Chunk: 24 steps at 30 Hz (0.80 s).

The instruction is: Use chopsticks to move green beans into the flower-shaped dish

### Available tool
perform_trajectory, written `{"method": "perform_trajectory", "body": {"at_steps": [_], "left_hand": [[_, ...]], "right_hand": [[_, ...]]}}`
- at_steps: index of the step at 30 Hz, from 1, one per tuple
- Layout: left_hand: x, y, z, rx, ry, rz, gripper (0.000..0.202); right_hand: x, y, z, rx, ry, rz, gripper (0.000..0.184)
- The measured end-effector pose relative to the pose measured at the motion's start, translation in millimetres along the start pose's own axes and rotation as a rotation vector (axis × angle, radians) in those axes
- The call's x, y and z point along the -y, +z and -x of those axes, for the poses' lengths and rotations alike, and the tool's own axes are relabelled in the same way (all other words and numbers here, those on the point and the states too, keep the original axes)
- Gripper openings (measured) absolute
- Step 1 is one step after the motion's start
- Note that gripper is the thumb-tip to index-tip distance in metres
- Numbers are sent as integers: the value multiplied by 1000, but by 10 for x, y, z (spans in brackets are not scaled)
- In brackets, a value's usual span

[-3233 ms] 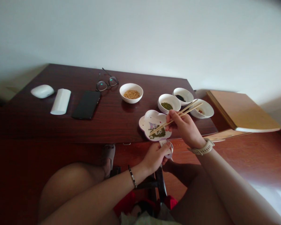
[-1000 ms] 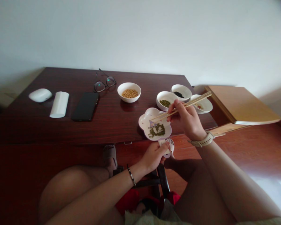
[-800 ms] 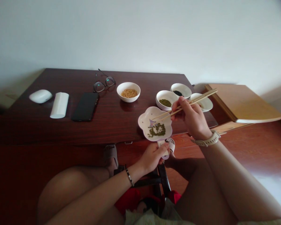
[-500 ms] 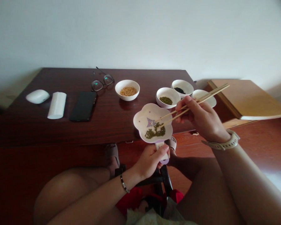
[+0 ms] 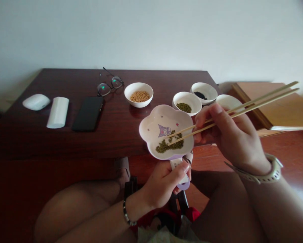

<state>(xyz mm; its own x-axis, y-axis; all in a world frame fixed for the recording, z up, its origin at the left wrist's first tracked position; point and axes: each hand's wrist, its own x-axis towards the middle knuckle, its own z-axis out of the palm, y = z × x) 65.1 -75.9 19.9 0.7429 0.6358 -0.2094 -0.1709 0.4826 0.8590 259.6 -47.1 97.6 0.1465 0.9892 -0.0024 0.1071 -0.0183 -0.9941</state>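
My left hand (image 5: 163, 182) is closed around the short handle of a flower-shaped dish (image 5: 152, 125), white with a lilac rim and a cartoon figure inside. Green beans (image 5: 175, 145) lie across the lower part of the dish. Between the fingers of my right hand (image 5: 232, 138) is a pair of wooden chopsticks (image 5: 262, 99), their tips down among the beans. Just beyond the dish stand a bowl of green beans (image 5: 195, 103), a bowl of black beans (image 5: 209, 90) and a white bowl (image 5: 228, 100) partly hidden by my right hand.
On the dark table (image 5: 111, 128) are a bowl of yellow beans (image 5: 139, 104), eyeglasses (image 5: 110, 87), a black phone (image 5: 87, 114), a white cylinder (image 5: 57, 113) and a white rounded object (image 5: 36, 102). A light wooden board (image 5: 280, 104) is at the right.
The dish looks nearer and larger, with my left hand lower. My right hand and the chopsticks have shifted right and down; the chopsticks' tips are now lower in the beans.
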Motion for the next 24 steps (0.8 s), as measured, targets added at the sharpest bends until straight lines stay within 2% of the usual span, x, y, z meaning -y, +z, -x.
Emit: {"method": "perform_trajectory", "body": {"at_steps": [7, 24], "left_hand": [[-35, 15, 37, -5, -23, 5, 46], [36, -2, -37, -35, 15, 67, 43]], "right_hand": [[-5, 99, 5, 36, 1, 57, 41], [-41, 260, -37, 125, -3, 85, 43]]}}
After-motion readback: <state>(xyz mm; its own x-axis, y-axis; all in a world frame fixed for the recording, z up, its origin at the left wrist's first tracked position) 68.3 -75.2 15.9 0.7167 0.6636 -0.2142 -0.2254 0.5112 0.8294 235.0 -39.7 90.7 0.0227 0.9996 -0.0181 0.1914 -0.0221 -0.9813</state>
